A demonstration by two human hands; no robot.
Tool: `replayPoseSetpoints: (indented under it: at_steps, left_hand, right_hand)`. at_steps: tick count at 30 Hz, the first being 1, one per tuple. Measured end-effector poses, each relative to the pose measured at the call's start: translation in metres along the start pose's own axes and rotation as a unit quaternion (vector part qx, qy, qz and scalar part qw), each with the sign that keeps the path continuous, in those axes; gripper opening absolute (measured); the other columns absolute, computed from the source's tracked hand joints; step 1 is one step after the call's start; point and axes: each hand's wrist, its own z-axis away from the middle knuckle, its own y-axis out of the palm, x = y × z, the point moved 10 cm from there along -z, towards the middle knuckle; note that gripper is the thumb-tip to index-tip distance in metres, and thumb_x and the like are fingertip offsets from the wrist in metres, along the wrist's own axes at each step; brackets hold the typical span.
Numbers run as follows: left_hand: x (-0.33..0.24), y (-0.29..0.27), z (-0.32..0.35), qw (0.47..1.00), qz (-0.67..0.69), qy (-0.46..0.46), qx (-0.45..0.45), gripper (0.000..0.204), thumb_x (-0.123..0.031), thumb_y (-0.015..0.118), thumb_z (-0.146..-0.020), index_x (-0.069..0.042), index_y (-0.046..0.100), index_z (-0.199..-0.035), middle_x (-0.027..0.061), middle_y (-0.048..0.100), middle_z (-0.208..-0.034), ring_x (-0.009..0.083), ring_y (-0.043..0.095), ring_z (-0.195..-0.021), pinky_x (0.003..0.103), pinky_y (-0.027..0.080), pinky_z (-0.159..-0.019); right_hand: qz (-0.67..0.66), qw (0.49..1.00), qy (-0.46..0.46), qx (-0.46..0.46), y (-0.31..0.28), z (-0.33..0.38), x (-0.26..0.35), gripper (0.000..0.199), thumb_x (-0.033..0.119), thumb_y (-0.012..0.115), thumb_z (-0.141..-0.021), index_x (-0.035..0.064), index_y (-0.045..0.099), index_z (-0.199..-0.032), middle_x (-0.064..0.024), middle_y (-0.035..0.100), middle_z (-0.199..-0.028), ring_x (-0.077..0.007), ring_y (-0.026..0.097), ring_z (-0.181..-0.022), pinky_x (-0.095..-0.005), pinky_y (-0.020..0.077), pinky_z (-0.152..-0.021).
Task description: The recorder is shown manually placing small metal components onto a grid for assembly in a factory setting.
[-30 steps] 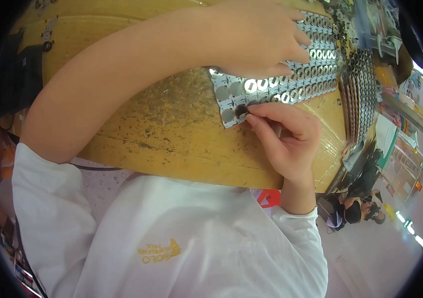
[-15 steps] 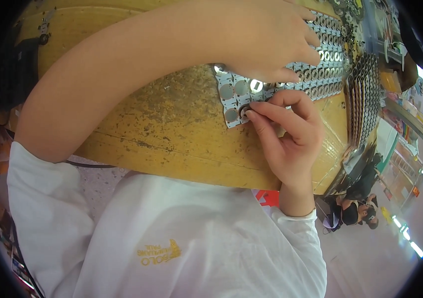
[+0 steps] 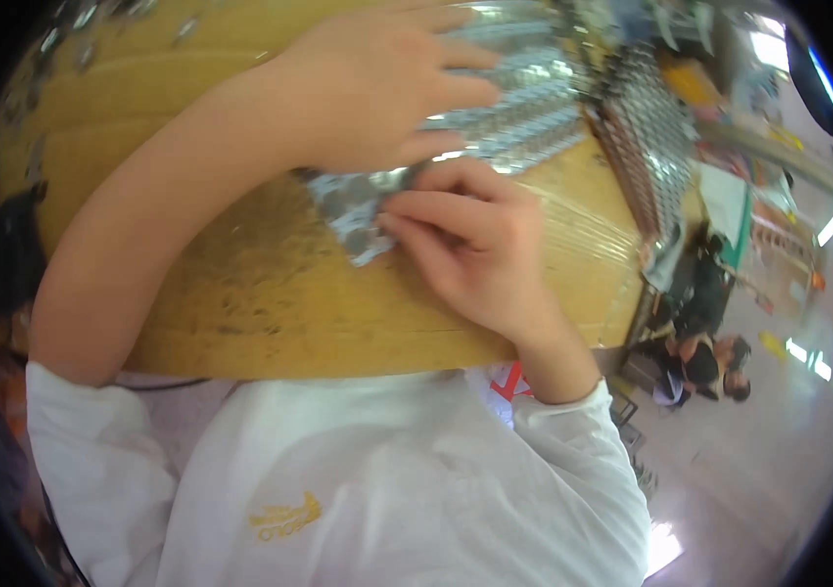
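Silvery sheet [image 3: 524, 112] beneath spread left hand [image 3: 392, 83]; right hand [image 3: 475, 245] over its edge

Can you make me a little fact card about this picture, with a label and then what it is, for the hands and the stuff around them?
Left hand: spread over a flat silvery-blue sheet with rows of round discs
Right hand: curled in a pinch at the sheet's near left end; too blurry to tell what it holds
Right of the sheet: layered grey stack
Underneath: worn yellow-brown tabletop
Clothing: white shirt
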Motion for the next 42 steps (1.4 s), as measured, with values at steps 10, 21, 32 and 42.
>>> replayPoseSetpoints:
  at_steps: [10,21,32,42]
  left_hand:
    - [0.002,0.011,0.003,0.997,0.04,-0.046,0.053,0.043,-0.029,0.072,-0.091,-0.011,0.066,-0.13,0.0066,0.058,-0.148,0.0368,0.042,-0.146,0.051,0.042,-0.115]
    - [0.004,0.01,0.003,0.997,0.042,-0.048,0.049,0.042,-0.031,0.07,-0.092,-0.011,0.066,-0.129,0.0076,0.058,-0.148,0.0364,0.041,-0.146,0.051,0.041,-0.116]
    - [0.004,0.011,0.004,0.997,0.034,-0.048,0.054,0.042,-0.033,0.068,-0.094,-0.011,0.066,-0.129,0.0079,0.057,-0.148,0.0365,0.041,-0.147,0.05,0.039,-0.118]
    - [0.005,0.011,0.005,0.996,0.045,-0.053,0.056,0.042,-0.033,0.068,-0.094,-0.011,0.066,-0.13,0.0075,0.057,-0.148,0.0368,0.041,-0.146,0.05,0.039,-0.118]
  right_hand:
    - [0.218,0.94,0.128,-0.231,-0.155,0.057,-0.096,0.016,-0.001,0.075,-0.087,0.0024,0.077,-0.103,-0.0125,0.075,-0.099,-0.0202,0.073,-0.079,-0.0292,0.0593,-0.063]
    - [0.313,0.922,0.125,-0.189,-0.156,0.057,-0.123,0.013,0.007,0.077,-0.087,0.0003,0.076,-0.098,-0.012,0.069,-0.094,-0.028,0.068,-0.073,-0.037,0.0537,-0.065]
    - [0.427,0.889,0.038,-0.16,-0.148,0.046,-0.104,0.01,0.005,0.071,-0.087,0.0017,0.074,-0.095,-0.0127,0.073,-0.09,-0.0336,0.071,-0.079,-0.0422,0.0573,-0.07]
    - [0.435,0.871,0.022,-0.226,-0.159,0.059,-0.115,0.021,0.003,0.073,-0.084,0.0032,0.075,-0.104,-0.0114,0.075,-0.086,-0.0273,0.069,-0.066,-0.0355,0.0559,-0.063]
